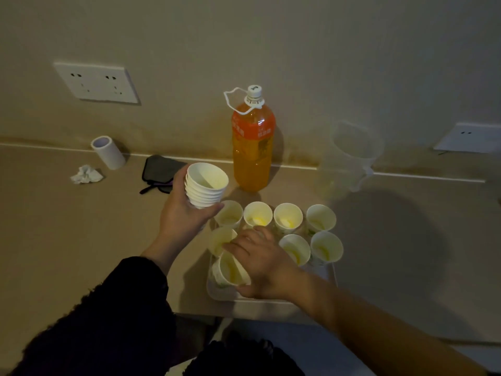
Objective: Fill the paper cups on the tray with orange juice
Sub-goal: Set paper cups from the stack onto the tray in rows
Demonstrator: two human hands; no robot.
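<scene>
- the left hand point(184, 213) is curled round a stack of paper cups point(206, 185), holding it above the worktop point(67, 226) just left of the tray point(332, 272).
- the right hand point(264, 260) is over the front left of the tray, fingers and thumb wrapped round a tilted cup point(230, 271) that leans toward the camera.
- more paper cups point(288, 218) stand upright on the tray: four in the back row and others behind the right hand, which hides part of the middle row.
- the cups look yellowish inside; in this dim light it is not possible to tell whether that is juice.
- the juice bottle point(253, 147) stands capped against the wall, just behind the tray, with a white carry loop at its neck.
- a clear jug point(352, 153) stands to the right of the bottle.
- further left on the worktop lie a dark pouch point(161, 169), a crumpled tissue point(86, 174) and a white roll point(107, 151).
- a wall socket point(97, 82) sits above them.
</scene>
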